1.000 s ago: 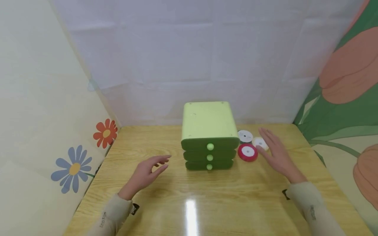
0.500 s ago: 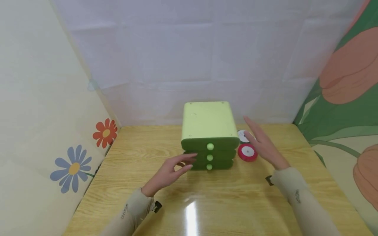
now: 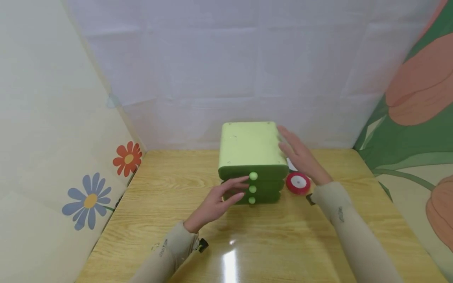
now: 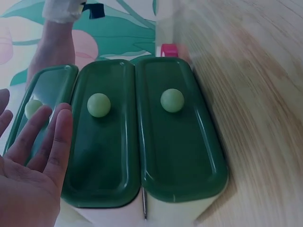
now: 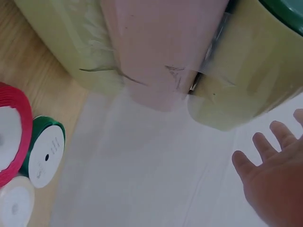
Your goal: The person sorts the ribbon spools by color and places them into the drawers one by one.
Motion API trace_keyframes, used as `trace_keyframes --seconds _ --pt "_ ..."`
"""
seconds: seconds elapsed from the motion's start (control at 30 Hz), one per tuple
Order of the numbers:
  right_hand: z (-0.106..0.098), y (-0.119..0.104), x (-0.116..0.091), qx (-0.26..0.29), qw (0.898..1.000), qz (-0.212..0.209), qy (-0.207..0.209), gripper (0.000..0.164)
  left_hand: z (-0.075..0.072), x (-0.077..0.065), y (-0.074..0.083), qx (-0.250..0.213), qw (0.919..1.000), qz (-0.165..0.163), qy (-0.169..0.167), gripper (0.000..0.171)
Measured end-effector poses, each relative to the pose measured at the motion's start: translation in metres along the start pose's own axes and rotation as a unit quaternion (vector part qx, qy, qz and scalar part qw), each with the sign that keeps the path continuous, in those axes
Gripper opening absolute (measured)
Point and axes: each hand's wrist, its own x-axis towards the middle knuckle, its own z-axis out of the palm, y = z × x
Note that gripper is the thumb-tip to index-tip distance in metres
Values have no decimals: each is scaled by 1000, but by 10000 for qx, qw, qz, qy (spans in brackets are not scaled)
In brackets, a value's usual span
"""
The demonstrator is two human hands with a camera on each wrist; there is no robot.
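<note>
A small light-green chest of drawers (image 3: 249, 143) with dark green fronts stands on the table, its three drawers closed. My left hand (image 3: 217, 199) is in front of it, fingers extended and holding nothing, fingertips close to the round top knob (image 3: 253, 176). In the left wrist view, the middle knob (image 4: 99, 105) and bottom knob (image 4: 172, 100) are beyond the fingertips. At the chest's upper right edge, my right hand (image 3: 300, 155) has its fingers spread, with nothing held. In the right wrist view, its fingers (image 5: 265, 146) are beside the chest's side.
Right of the chest lie a red ribbon spool (image 3: 298, 183), a green ribbon spool (image 5: 46, 156) and a cream ribbon spool (image 5: 16, 202). The wooden table (image 3: 170, 169) meets a white cloth backdrop (image 3: 184, 70) behind the chest.
My left hand has moved right, from beside the chest to its front near the knobs. My right hand has moved left from over the spools to the chest's upper right edge.
</note>
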Motion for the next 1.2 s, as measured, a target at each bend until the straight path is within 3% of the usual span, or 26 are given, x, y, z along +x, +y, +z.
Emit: trace_keyframes --seconds 0.37,0.63,1.0,1.2 --pt "6 -7 24 -75 9995 -209 -210 60 10 12 2 -305 9995 26 109 48" --pt "8 -4 36 -117 9993 -104 -352 58 16 22 5 -703 9973 136 169 47" --pt "10 -5 39 -146 9982 -249 -518 57 25 33 5 -998 9942 -52 388 43" --pt "12 -4 40 -386 9970 -304 -590 56 32 38 8 -1103 9912 -245 684 39"
